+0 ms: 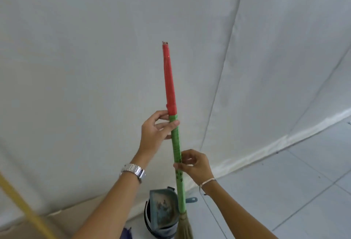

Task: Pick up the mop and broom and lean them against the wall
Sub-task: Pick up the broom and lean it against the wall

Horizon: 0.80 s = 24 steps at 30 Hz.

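From the head camera, the broom (175,143) stands nearly upright in the middle of the frame, its handle red above and green below, the red tip pointing to 12 o'clock against the white wall (76,48). Its straw bristles (184,227) fan out at 6 o'clock near the tiled floor (303,191). The left hand (154,134), a silver watch (133,171) on its wrist, curls loosely around the handle just below where red meets green, thumb and fingers touching the shaft. The right hand (195,164), wearing a thin bracelet (207,181), pinches the green part lower down from the 3 o'clock side. Just beside the broom at 7 o'clock, a dirty blue dustpan (161,210) stands in a dark bucket (152,225). A yellow pole (24,206) slants across the 8 o'clock corner; whether it is the mop's handle I cannot tell.
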Available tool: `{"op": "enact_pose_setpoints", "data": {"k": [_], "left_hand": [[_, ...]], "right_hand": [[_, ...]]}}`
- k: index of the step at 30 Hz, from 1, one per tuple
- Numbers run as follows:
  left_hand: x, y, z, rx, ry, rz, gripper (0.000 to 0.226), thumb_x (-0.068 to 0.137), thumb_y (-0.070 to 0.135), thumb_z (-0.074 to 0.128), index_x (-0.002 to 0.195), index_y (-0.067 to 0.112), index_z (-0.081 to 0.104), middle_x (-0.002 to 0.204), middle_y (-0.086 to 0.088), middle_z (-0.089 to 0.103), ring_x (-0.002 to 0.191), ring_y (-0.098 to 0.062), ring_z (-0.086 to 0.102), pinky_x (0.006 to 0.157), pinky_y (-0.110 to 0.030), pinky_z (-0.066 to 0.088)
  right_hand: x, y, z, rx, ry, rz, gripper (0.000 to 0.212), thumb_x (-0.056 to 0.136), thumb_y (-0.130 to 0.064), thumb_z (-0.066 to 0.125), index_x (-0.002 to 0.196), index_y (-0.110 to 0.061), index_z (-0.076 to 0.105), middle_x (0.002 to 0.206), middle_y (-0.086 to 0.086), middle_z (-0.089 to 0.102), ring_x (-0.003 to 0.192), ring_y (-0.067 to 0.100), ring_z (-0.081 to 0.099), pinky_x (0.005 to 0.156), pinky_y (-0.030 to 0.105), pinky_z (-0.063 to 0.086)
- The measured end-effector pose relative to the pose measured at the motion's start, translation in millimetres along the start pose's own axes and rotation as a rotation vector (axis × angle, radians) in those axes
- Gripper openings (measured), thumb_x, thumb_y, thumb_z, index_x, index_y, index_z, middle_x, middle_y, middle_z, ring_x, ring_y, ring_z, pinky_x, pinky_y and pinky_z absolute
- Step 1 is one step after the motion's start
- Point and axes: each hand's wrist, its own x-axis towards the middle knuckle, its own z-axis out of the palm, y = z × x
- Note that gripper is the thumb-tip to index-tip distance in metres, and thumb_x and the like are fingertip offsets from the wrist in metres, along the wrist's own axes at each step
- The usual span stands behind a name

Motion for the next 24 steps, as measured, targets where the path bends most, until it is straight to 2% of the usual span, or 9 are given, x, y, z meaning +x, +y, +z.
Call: {"op": "enact_pose_setpoints", "data": {"k": [3,6,10,12,17,20,24], "left_hand": [[12.2,74.6,-13.8,0.041,-0.007,0.069,0.024,0.076,0.015,0.074,0.095,0.025,0.064,0.089,0.006,0.063,0.076,-0.014,0.071,0.058,-0.032,0.06],[15.6,142.7,-35.2,0.074,0.02,0.128,0.024,0.076,0.014,0.074,0.093,0.028,0.064,0.091,0.002,0.059,0.075,-0.013,0.069,0.061,-0.037,0.061],[11.1,212.6,-71.2,0.088,0.04,0.198,0.025,0.078,0.009,0.072,0.099,0.02,0.062,0.092,-0.001,0.059,0.073,-0.008,0.069,0.058,-0.032,0.061],[3.5,241.0,-94.2,0.09,0.081,0.225,0.026,0.079,0.008,0.071,0.101,0.018,0.061,0.091,0.001,0.058,0.073,-0.006,0.068,0.058,-0.032,0.061],[-6.2,287.2,-161.4,0.11,0.144,0.252,0.028,0.08,0.008,0.07,0.106,0.012,0.06,0.09,0.002,0.056,0.074,-0.006,0.068,0.06,-0.034,0.061],[-10.0,301.0,-205.5,0.13,0.174,0.267,0.026,0.08,0.009,0.07,0.103,0.014,0.06,0.089,0.002,0.055,0.075,-0.005,0.068,0.059,-0.035,0.061],[-18.6,303.6,-270.6,0.153,0.212,0.252,0.025,0.078,0.011,0.072,0.1,0.017,0.062,0.087,0.003,0.056,0.077,-0.006,0.068,0.06,-0.038,0.061]], "right_hand": [[-1.2,-71.4,-1.1,0.026,0.009,-0.081,0.027,0.061,-0.01,0.085,0.075,-0.021,0.065,0.077,0.008,0.071,0.073,0.027,0.069,0.071,0.037,0.06],[-5.9,-134.9,4.8,0.064,0.018,-0.145,0.032,0.059,-0.013,0.086,0.073,-0.027,0.062,0.07,-0.006,0.063,0.063,0.012,0.062,0.062,0.024,0.055],[-9.7,-200.2,23.3,0.107,0.003,-0.239,0.033,0.059,-0.014,0.087,0.072,-0.029,0.061,0.067,-0.006,0.061,0.06,0.009,0.058,0.058,0.015,0.053],[-13.3,-229.8,39.1,0.115,-0.017,-0.284,0.033,0.058,-0.012,0.087,0.072,-0.028,0.061,0.066,-0.005,0.061,0.059,0.01,0.058,0.06,0.02,0.055],[-14.2,-290.4,90.4,0.116,-0.09,-0.338,0.033,0.058,-0.011,0.087,0.07,-0.029,0.062,0.067,-0.001,0.061,0.058,0.015,0.06,0.071,0.042,0.06],[-14.9,-313.4,130.0,0.137,-0.111,-0.353,0.032,0.058,-0.01,0.086,0.071,-0.027,0.063,0.068,0.002,0.062,0.065,0.021,0.061,0.074,0.046,0.059],[-18.9,-328.8,195.0,0.14,-0.156,-0.343,0.032,0.059,-0.01,0.086,0.071,-0.029,0.063,0.068,-0.001,0.06,0.063,0.02,0.061,0.074,0.05,0.059]]}}
